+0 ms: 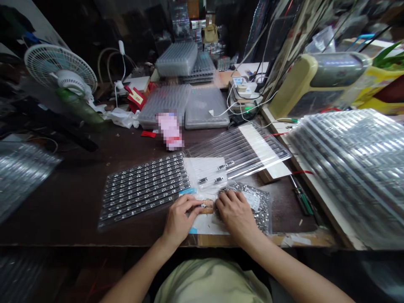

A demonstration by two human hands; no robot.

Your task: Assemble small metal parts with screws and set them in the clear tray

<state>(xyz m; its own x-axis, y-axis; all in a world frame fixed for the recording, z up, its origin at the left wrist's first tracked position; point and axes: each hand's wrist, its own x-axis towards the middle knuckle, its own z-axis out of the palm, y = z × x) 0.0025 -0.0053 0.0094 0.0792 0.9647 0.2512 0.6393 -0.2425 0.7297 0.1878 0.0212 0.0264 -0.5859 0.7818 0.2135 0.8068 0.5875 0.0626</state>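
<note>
My left hand (180, 216) pinches a small metal-and-black connector (203, 205) between thumb and forefinger, at the left side of a little brown block (208, 207). My right hand (235, 212) lies at the left edge of a clear bag of small metal parts (261, 210), its fingers curled downward. Whatever is under those fingertips is hidden. Beneath the block is a white sheet (205, 227) with blue patches. Close beyond my hands, a few loose connectors (219, 179) rest on clear plastic. To the left sits a tray (145, 185) filled with rows of similar connectors.
A clear ribbed tray (233, 147) with a white strip (261, 147) across it lies behind the bag. Stacked clear trays (206, 109) stand farther back. At right are a green-handled screwdriver (303, 202) and more trays (350, 168). A fan (63, 71) stands back left.
</note>
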